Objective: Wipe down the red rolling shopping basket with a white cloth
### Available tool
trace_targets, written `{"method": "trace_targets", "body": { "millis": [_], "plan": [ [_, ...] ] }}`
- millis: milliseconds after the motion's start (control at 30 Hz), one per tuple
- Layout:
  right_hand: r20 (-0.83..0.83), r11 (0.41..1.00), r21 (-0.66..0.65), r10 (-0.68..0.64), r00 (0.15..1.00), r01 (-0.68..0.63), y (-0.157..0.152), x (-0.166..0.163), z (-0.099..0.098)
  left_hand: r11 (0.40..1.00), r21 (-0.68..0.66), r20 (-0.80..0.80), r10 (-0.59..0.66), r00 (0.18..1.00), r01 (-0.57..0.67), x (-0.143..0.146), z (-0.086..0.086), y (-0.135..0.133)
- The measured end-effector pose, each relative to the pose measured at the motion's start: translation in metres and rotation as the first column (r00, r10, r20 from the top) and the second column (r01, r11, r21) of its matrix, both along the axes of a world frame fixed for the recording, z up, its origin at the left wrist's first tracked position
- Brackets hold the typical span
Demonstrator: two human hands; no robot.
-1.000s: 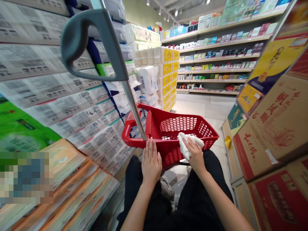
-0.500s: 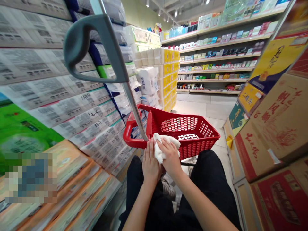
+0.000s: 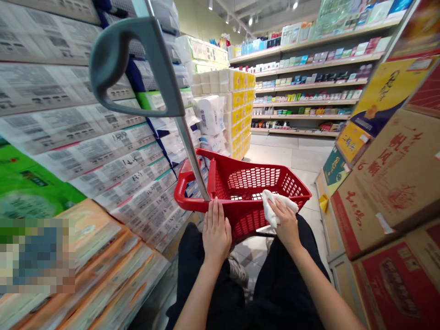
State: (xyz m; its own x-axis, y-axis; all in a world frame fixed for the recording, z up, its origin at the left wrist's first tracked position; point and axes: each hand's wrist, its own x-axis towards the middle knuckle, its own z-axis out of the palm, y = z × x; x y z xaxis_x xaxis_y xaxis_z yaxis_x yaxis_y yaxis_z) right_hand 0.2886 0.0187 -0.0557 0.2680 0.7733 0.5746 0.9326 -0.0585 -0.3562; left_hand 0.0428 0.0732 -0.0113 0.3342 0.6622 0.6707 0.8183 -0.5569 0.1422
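Observation:
A red plastic shopping basket [image 3: 245, 215] with perforated walls stands in front of my knees. From its left end rises a metal pole with a grey handle [image 3: 168, 73]. My left hand [image 3: 216, 231] lies flat against the near side of the basket, close to the pole's foot, fingers stretched out and together. My right hand [image 3: 286, 224] presses a white cloth [image 3: 279, 201] over the near rim, towards the basket's right end. Part of the cloth is hidden under the fingers. The visible inside of the basket holds nothing.
Stacked paper packs [image 3: 113, 151] form a wall on the left, with orange packs [image 3: 103, 256] below. Cardboard boxes [image 3: 395, 169] are piled on the right. Shelves [image 3: 309, 87] of small goods stand across the aisle, behind a stack of yellow and white packs [image 3: 240, 110].
My right hand has slid the white cloth rightward along the near rim, away from my left hand. The left hand stays at nearly the same place on the basket.

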Motion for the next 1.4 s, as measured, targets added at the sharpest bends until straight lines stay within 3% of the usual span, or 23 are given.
{"method": "trace_targets", "body": {
  "millis": [67,167,300,400,467,567,767,933,1067,1267,1400],
  "plan": [
    [-0.04,0.999,-0.004,-0.042,0.998,0.041,0.003,-0.008,0.004,1.0,0.007,-0.007,0.006,1.0,-0.005,0.0,0.0,0.0],
    [-0.108,1.0,-0.013,-0.022,0.994,0.021,0.014,-0.045,0.018,1.0,0.018,-0.004,0.003,1.0,-0.003,0.001,0.0,0.0],
    [-0.15,0.977,-0.002,0.212,0.966,-0.215,0.029,-0.111,0.05,0.999,0.035,-0.008,-0.018,1.0,0.019,-0.001,-0.001,0.002],
    [-0.165,0.95,0.009,0.308,0.937,-0.311,0.032,-0.137,0.068,0.998,0.055,-0.023,-0.032,0.999,0.033,-0.005,-0.002,0.002],
    [-0.158,0.945,0.015,0.324,0.933,-0.325,0.032,-0.137,0.069,0.998,0.042,-0.039,-0.046,0.998,0.048,-0.007,-0.001,0.002],
    [-0.103,0.952,0.014,0.307,0.946,-0.307,0.029,-0.116,0.056,0.999,0.023,-0.039,-0.043,0.998,0.044,-0.006,0.001,0.001],
    [-0.022,0.988,-0.009,0.153,0.988,-0.154,0.015,-0.046,0.016,1.0,0.019,-0.016,-0.004,1.0,0.005,-0.001,0.001,0.0],
    [-0.022,1.0,0.01,0.015,1.0,-0.015,0.005,-0.014,0.003,1.0,0.01,0.01,-0.008,1.0,0.008,0.0,0.002,-0.001],
    [-0.123,1.0,0.004,-0.016,0.992,0.016,0.014,-0.046,0.015,1.0,0.01,0.021,-0.013,1.0,0.013,0.0,0.001,0.0],
    [-0.184,0.957,0.048,0.292,0.939,-0.288,0.031,-0.128,0.054,0.999,0.023,-0.029,-0.023,0.999,0.023,-0.003,-0.002,0.001],
    [-0.178,0.947,0.035,0.319,0.931,-0.318,0.03,-0.134,0.057,0.999,0.003,-0.043,-0.042,0.998,0.042,-0.005,0.0,0.001]
  ]
}}
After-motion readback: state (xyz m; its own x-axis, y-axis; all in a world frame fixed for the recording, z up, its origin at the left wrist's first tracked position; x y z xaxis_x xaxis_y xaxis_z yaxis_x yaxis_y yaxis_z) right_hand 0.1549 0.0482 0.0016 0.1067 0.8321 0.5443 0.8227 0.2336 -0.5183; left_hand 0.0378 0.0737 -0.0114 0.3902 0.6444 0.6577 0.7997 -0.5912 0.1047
